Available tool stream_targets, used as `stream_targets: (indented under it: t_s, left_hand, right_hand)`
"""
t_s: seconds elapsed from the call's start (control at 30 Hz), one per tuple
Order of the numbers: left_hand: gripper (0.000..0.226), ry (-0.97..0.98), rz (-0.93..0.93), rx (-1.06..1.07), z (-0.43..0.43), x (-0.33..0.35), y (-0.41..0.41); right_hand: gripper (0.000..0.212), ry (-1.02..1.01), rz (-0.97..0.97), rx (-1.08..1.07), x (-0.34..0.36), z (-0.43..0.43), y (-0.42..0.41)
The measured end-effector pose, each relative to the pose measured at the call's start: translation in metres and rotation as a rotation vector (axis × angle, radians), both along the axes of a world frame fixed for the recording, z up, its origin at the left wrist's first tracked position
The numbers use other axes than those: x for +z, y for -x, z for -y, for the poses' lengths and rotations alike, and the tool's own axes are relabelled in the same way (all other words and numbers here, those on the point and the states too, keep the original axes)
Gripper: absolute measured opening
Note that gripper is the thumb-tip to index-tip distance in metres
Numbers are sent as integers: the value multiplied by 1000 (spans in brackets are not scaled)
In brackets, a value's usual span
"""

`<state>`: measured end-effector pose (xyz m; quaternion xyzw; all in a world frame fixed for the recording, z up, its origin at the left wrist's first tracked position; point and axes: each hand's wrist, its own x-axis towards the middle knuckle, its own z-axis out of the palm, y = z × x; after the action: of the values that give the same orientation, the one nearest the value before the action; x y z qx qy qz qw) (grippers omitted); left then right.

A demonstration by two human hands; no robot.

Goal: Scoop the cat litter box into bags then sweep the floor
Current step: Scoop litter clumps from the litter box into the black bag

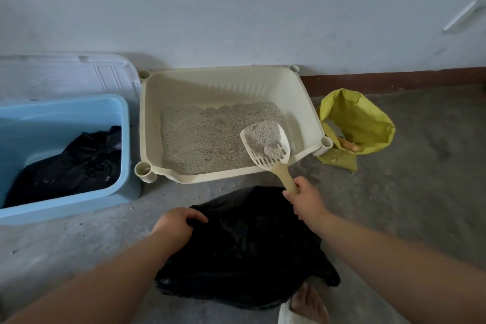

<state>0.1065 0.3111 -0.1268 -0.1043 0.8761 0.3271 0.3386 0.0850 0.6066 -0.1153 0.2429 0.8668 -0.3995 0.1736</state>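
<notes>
At frame centre, right hand (306,198) grips loaded scoop (267,143) over litter box (226,81); left hand (175,226) pinches black bag (244,244) rim below. Scooping step; next likely tip into the bag.

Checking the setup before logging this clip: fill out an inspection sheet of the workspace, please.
Surface: grey concrete floor, stray litter grains scattered.
Job's things: cream litter box part-filled; slotted scoop loaded with a clump over its near right corner; black bag on the floor in front.
Clutter: blue tub holding black plastic; clear lid behind it; yellow sack right of the box.
Hands: left hand grips the bag's edge; right hand grips the scoop handle.
Cables: nothing seen.
Surroundings: white wall, brown skirting.
</notes>
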Motion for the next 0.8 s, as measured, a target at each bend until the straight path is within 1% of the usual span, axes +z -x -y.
stream_targets:
  t_s: [0.13,0.23,0.33,0.43,0.5,0.6,0.73,0.8]
  left_hand:
    - [59,-42,40,-12,-3,2,-1]
    - [61,-62,43,9,-5,1,-2]
    - [61,-64,36,18,-5,-1,-4]
    - [60,-64,31,12,-5,-1,-6]
    - [59,-70,19,9,-6,0,-6]
    - [55,-77,-40,-8,-6,-1,-5]
    - [55,-85,-86,80,-3,0,1]
    - [57,-81,-90,124,-2,1,5]
  right_hand:
    - [13,51,7,-19,1,-1,-4]
    - [13,65,21,-5,2,0,-5]
    - [13,139,34,-57,5,1,-1]
    - [14,125,46,-7,9,1,2]
    - [14,122,21,-3,10,1,3]
    - [11,30,-39,95,12,-2,2]
    - [10,13,-91,158,17,-4,-1]
    - [15,-5,-110,214,21,-5,-3]
